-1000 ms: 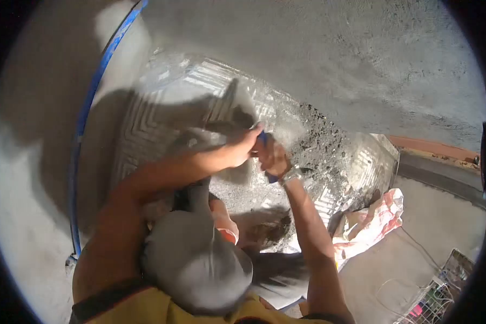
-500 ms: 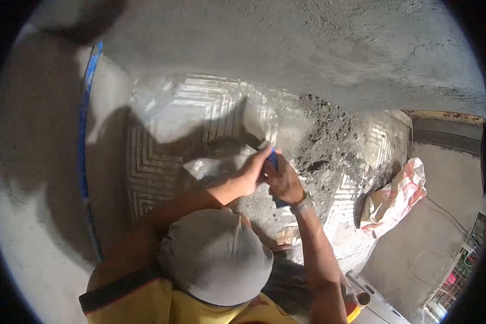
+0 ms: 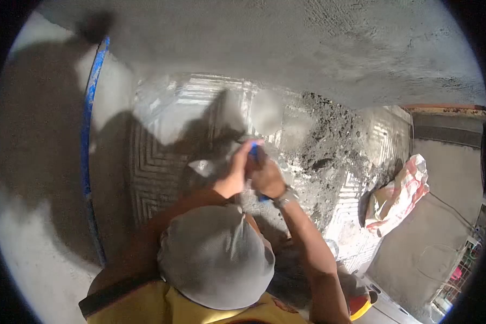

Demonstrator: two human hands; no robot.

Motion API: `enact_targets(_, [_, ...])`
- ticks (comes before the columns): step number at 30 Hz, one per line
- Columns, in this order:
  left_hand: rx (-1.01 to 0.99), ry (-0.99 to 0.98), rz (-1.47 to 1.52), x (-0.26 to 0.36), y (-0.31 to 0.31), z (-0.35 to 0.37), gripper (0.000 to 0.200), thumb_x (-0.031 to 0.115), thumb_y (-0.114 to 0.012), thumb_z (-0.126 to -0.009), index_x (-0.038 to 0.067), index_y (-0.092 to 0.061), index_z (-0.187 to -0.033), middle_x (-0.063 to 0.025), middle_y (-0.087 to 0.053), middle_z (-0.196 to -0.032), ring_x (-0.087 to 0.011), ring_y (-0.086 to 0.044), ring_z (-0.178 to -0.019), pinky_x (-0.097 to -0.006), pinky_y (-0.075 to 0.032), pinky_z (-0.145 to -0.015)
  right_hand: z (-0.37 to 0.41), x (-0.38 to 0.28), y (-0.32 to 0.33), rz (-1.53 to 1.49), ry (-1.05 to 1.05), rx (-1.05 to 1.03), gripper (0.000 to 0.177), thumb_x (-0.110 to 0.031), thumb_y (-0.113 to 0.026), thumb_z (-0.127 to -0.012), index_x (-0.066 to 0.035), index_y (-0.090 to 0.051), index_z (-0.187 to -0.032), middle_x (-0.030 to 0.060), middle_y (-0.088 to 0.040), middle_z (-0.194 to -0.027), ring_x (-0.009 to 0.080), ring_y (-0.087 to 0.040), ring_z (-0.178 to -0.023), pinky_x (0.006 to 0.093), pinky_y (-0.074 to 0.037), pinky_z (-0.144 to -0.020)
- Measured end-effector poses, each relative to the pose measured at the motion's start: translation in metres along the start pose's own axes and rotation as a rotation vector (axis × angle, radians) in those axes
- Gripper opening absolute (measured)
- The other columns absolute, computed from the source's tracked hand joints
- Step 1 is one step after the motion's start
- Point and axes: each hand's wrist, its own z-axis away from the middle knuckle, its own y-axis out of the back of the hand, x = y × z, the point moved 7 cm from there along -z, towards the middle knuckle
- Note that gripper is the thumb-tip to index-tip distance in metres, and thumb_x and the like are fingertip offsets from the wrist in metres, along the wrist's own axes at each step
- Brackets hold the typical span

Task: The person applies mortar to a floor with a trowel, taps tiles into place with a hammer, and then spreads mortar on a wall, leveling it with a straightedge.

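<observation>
My left hand [image 3: 234, 175] and my right hand [image 3: 270, 179] are closed together around a blue-handled tool [image 3: 254, 150], just beyond the grey cap [image 3: 218, 256]. Blue shows above the fingers and again below my right hand. Motion blurs both hands, and the tool's working end cannot be made out clearly. Beneath and around them lies a floor with ridged line patterns [image 3: 154, 156], partly covered in grey dust. To the right of the hands spreads a patch of loose grey mortar [image 3: 329, 143].
A long blue bar [image 3: 86, 129] lies along the left side. At the right are a crumpled white and red sack [image 3: 397, 197] and a wire rack [image 3: 459, 272] with small items. A rough grey cement surface [image 3: 264, 38] spans the top. Something yellow [image 3: 362, 309] shows at the bottom right.
Both hands have moved left and slightly toward the cap, still around the blue-handled tool. The grey blade seen beyond the fingers before is now too blurred to make out clearly.
</observation>
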Motion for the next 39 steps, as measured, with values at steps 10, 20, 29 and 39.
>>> enact_targets(10, [0.031, -0.152, -0.316, 0.018, 0.027, -0.028, 0.045, 0.055, -0.056, -0.084, 0.014, -0.062, -0.103, -0.0098, -0.056, -0.104, -0.0245, -0.051, -0.105, -0.0437, -0.043, -0.083, -0.025, -0.009, -0.035, 0.779, 0.544, -0.271, 0.027, -0.009, -0.064, -0.073, 0.001, -0.064, -0.097, 0.0176, -0.063, -0.096, 0.0299, -0.059, -0.092, 0.0336, -0.05, -0.075])
enact_targets(20, [0.6, -1.163, -0.048, 0.028, 0.053, 0.011, 0.032, 0.024, -0.052, -0.095, -0.001, -0.057, -0.115, -0.0146, -0.057, -0.118, -0.023, -0.056, -0.107, -0.0354, -0.047, -0.092, -0.033, -0.03, -0.065, -0.023, 0.55, 0.034, 0.05, -0.003, -0.061, -0.07, 0.0, -0.053, -0.119, 0.0172, -0.062, -0.091, 0.0266, -0.062, -0.077, 0.0378, -0.054, -0.066])
enact_targets(29, [-0.094, -0.626, -0.181, 0.008, 0.088, -0.008, 0.041, 0.036, -0.059, -0.089, 0.004, -0.057, -0.116, -0.0096, -0.06, -0.11, -0.0164, -0.057, -0.1, -0.0317, -0.042, -0.094, -0.013, -0.004, -0.071, 0.115, 0.332, -0.073, 0.038, -0.011, -0.056, -0.085, 0.003, -0.05, -0.119, 0.0216, -0.054, -0.113, 0.0249, -0.061, -0.091, 0.0356, -0.053, -0.073])
enact_targets(39, [0.143, -0.133, 0.006, -0.004, 0.087, -0.02, 0.05, 0.056, -0.053, -0.087, 0.013, -0.062, -0.111, -0.0051, -0.06, -0.097, -0.0159, -0.053, -0.088, -0.0333, -0.044, -0.075, -0.02, -0.037, -0.061, 0.338, 0.325, -0.136, 0.041, -0.011, -0.065, -0.069, 0.001, -0.061, -0.109, 0.0202, -0.059, -0.11, 0.037, -0.053, -0.11, 0.0412, -0.045, -0.094])
